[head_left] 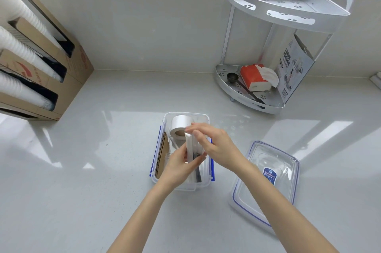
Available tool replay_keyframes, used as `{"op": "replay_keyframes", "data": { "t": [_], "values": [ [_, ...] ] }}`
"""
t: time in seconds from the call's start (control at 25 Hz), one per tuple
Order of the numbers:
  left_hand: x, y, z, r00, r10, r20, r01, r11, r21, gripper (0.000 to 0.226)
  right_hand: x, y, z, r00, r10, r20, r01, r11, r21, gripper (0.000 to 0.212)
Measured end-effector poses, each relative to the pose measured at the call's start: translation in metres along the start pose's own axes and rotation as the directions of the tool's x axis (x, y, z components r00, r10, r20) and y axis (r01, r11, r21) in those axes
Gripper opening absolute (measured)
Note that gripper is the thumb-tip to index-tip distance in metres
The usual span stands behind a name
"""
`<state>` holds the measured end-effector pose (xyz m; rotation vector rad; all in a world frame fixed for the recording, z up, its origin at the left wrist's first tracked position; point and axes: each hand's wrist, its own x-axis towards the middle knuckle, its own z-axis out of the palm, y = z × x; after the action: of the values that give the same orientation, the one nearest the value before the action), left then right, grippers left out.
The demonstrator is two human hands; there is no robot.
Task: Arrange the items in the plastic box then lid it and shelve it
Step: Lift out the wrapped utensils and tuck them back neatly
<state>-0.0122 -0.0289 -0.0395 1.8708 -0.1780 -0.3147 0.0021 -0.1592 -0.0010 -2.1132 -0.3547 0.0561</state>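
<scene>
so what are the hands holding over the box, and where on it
Both hold a long white wrapped packet over the plastic box: the left hand pinches its middle, the right hand touches its top end.

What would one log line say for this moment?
step: arranging | hands: both on white wrapped packet | clear plastic box: open | clear blue-edged lid: on counter

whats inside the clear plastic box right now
Inside the plastic box: a white tape roll at the far end, corrugated cardboard along its left wall, and a long white packet held by both hands. The hands hide the box's middle.
</scene>
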Motion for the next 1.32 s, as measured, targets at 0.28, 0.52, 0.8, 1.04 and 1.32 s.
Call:
{"op": "replay_keyframes", "data": {
  "t": [0.28,0.52,0.8,1.04,1.32],
  "values": [
    [-0.002,0.001,0.001,1.000,0.019,0.011,-0.019,1.000,-0.022,0.012,-0.014,0.011,0.004,0.993,0.103,0.050,-0.103,0.995,-0.004,0.037],
    [-0.003,0.003,-0.001,0.999,0.027,0.027,-0.027,1.000,-0.010,0.013,-0.019,0.010,0.001,0.990,0.123,-0.069,-0.113,0.984,0.140,0.024],
    [-0.004,0.001,0.000,0.997,0.040,0.068,-0.039,0.999,-0.008,0.025,-0.017,0.007,0.004,0.985,0.159,-0.061,-0.138,0.957,0.256,0.012],
    [-0.006,0.005,0.001,0.993,0.072,0.099,-0.069,0.997,-0.033,0.027,-0.022,0.012,0.007,0.994,0.100,-0.032,-0.095,0.989,0.117,0.022],
    [-0.005,0.005,-0.001,1.000,-0.021,0.003,0.021,0.999,-0.026,0.016,-0.023,0.022,0.005,0.980,0.169,-0.101,-0.161,0.983,0.083,0.004]
  ]
}}
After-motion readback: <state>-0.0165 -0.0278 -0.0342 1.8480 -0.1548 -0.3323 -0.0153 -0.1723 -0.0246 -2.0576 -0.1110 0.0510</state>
